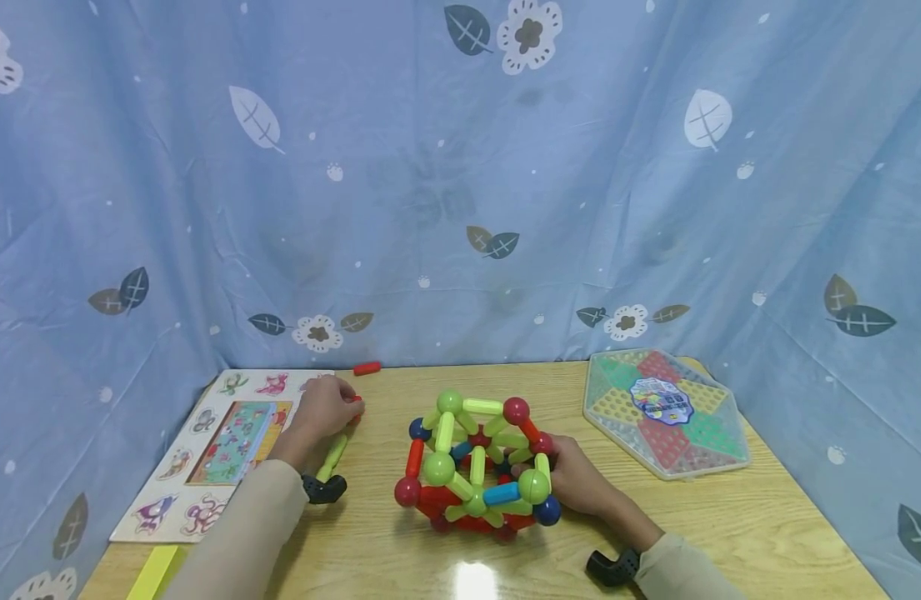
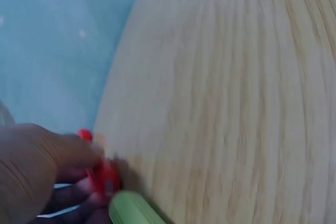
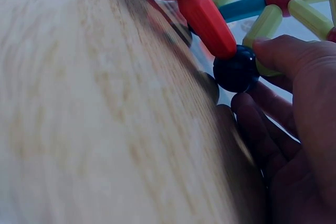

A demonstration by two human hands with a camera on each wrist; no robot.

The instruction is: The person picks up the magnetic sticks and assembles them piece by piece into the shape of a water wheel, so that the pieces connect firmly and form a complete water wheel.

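Rods and balls in red, green and blue form a cage-like magnetic stick structure [image 1: 478,467] standing near the middle of the wooden table [image 1: 730,517]. The right hand [image 1: 580,479] rests against the structure's right side, fingers curled in among the sticks; the right wrist view shows a thumb [image 3: 294,56] pressed on a green rod next to a dark blue ball [image 3: 236,69], into which a red rod [image 3: 207,22] also runs, with the other fingers [image 3: 262,124] curled beneath, so this hand has a loose hold on the structure. The left hand [image 1: 325,410] lies well apart from it, over at the table's left side, fingers bent down around a small red piece [image 2: 102,177], which the left wrist view shows pinched at the fingertips against the tabletop. A green stick [image 1: 332,457] lies under that hand, its end showing just beside the red piece. Beneath the left forearm sits a picture puzzle board [image 1: 220,442] with animal shapes around its border. A loose red stick [image 1: 367,367] lies at the table's far edge against the blue patterned curtain [image 1: 460,183]. To the right of the structure, apart from it, sits a hexagonal Chinese checkers board [image 1: 666,412] under a clear cover. A yellow-green strip [image 1: 154,573] shows at the near left corner.
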